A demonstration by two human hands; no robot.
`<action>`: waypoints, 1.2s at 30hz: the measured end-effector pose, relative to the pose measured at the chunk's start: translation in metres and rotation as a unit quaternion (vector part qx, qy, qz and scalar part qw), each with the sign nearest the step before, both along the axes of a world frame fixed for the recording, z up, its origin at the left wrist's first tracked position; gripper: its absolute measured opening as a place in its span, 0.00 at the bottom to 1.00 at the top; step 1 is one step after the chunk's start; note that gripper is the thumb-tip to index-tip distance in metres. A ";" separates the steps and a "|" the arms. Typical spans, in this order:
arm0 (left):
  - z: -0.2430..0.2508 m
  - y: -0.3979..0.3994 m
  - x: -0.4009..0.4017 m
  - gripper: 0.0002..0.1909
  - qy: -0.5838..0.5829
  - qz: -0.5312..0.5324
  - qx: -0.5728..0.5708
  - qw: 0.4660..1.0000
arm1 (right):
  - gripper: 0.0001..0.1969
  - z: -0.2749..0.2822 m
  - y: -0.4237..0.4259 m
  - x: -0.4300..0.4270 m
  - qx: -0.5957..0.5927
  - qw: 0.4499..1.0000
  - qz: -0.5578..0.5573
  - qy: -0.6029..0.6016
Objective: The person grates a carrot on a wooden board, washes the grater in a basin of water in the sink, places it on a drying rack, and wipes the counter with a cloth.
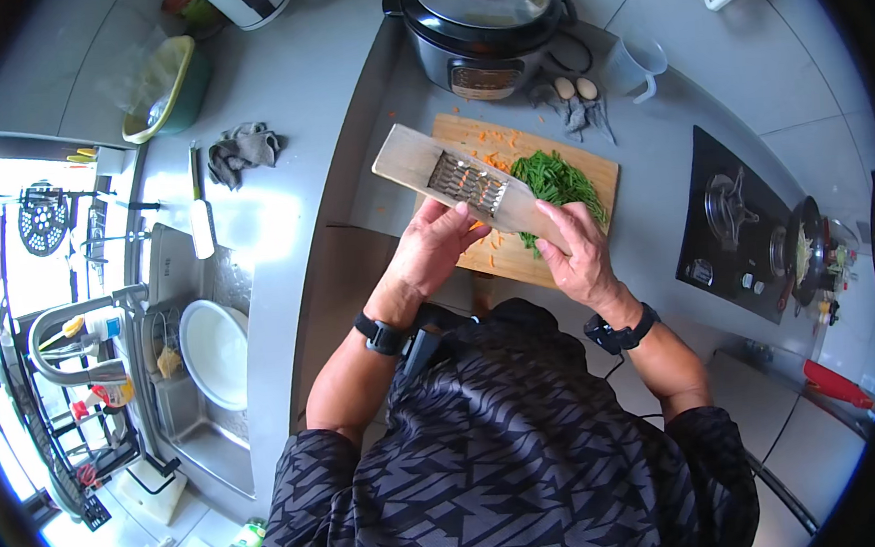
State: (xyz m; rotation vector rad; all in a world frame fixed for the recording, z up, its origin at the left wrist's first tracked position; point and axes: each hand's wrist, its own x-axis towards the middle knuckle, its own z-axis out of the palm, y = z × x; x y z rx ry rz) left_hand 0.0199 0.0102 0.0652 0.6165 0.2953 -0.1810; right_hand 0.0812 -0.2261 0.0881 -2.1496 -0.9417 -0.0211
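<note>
A wooden hand grater (400, 155) with a metal grating plate is held tilted above a wooden cutting board (605, 180). Orange shreds cling to its plate. My right hand (577, 253) grips the grater's narrow handle end. Under the near edge, by the plate, my left hand (436, 247) supports it, fingers partly hidden beneath. On the board lie a pile of chopped green vegetable (560, 183) and scattered orange shreds (497, 161), which look like carrot.
Behind the board stands an electric cooker (478, 75). Two eggs (575, 88) rest by a grey cloth, near a clear measuring jug (635, 66). A gas hob (735, 218) with a wok is at right; a sink with a white basin (217, 355) is at left.
</note>
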 end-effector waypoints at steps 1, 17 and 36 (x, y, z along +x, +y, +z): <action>-0.001 -0.003 0.003 0.23 0.001 -0.003 0.000 1.000 | 0.26 0.000 0.000 -0.004 0.000 1.000 -0.003 0.001; 0.024 -0.011 -0.036 0.20 -0.021 -0.048 0.210 0.976 | 0.26 0.007 0.051 -0.026 0.100 0.993 0.036 0.057; 0.033 0.240 -0.531 0.12 0.241 0.442 0.166 0.848 | 0.19 0.041 0.357 -0.173 -0.185 0.844 0.431 0.262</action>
